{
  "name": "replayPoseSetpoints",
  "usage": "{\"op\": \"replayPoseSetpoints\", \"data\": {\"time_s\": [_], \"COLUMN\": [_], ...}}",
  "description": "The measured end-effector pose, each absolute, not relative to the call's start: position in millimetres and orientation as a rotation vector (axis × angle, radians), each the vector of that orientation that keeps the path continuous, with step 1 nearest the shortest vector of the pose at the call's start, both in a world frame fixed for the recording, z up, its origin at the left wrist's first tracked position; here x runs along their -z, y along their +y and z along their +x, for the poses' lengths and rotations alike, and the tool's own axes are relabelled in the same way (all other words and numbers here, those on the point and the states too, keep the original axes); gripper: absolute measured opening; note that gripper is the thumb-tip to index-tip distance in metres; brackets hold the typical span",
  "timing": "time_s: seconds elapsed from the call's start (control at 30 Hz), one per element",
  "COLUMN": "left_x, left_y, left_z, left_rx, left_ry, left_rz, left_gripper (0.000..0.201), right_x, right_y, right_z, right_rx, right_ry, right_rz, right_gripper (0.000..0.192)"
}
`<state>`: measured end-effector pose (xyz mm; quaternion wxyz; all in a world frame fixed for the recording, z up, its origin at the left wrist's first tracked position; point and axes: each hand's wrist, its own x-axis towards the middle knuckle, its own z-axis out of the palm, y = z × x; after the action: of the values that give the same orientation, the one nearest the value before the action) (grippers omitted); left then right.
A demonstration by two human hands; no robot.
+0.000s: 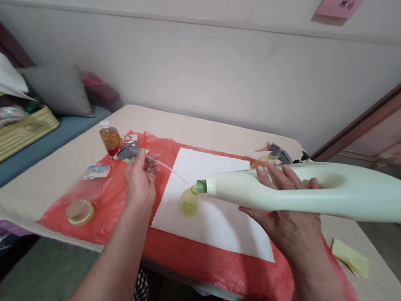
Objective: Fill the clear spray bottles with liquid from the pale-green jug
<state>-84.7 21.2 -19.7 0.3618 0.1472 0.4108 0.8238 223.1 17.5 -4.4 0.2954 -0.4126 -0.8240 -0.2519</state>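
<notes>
Right hand (288, 219) grips the tilted green jug (330, 190); left hand (141, 177) pinches the spray head (128, 152).

The jug (315, 190) is pale green, the sheet (110, 197) red, the cloth (213, 218) white, the small bottle (110, 139) amber.

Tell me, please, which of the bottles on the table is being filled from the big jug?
The small round yellow bottle on the white cloth, right under the jug spout. The amber bottle stands capped at the far left; another sits behind the right hand.
</notes>
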Motion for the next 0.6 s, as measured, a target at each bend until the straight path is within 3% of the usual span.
{"op": "replayPoseSetpoints", "data": {"time_s": [0.6], "left_x": [19.7], "left_y": [21.8], "left_z": [-85.5], "left_rx": [-2.135], "left_ry": [1.063], "left_rz": [0.367], "left_gripper": [0.026], "right_x": [-1.8], "right_y": [12.2], "right_z": [218.7], "right_rx": [0.684], "right_ry": [-2.198], "right_rz": [-1.120], "right_gripper": [0.073]}}
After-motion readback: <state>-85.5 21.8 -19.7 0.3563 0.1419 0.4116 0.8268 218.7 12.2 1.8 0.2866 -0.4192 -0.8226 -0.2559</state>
